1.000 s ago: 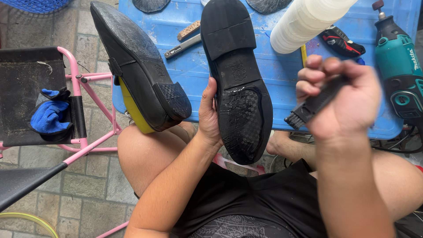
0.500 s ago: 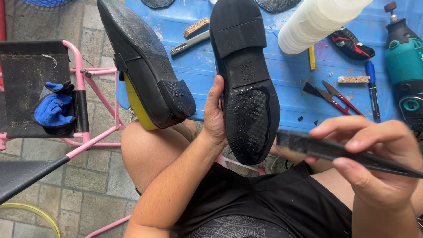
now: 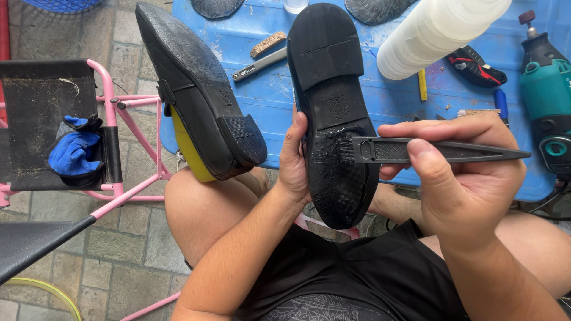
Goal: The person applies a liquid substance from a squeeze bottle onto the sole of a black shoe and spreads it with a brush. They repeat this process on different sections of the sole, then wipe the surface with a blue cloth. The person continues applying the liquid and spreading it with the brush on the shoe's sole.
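Blue table (image 3: 267,101) behind sole-up shoe (image 3: 333,113) in left hand (image 3: 294,160), fingers hidden; right hand (image 3: 458,172) gripping brush (image 3: 428,150).

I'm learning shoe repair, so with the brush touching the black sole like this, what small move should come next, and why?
Probably a short stroke of the dark flat-handled brush toward the toe of the black upturned shoe sole. Its bristles sit at the upper edge of the textured forepart, where a wet gloss shows, while the rest toward the toe looks dull. The left hand steadies the shoe; the right hand grips the handle.

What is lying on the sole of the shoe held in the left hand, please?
The brush bristles rest on the shoe sole's wet, glossy patch; the left hand hides the sole's left edge.
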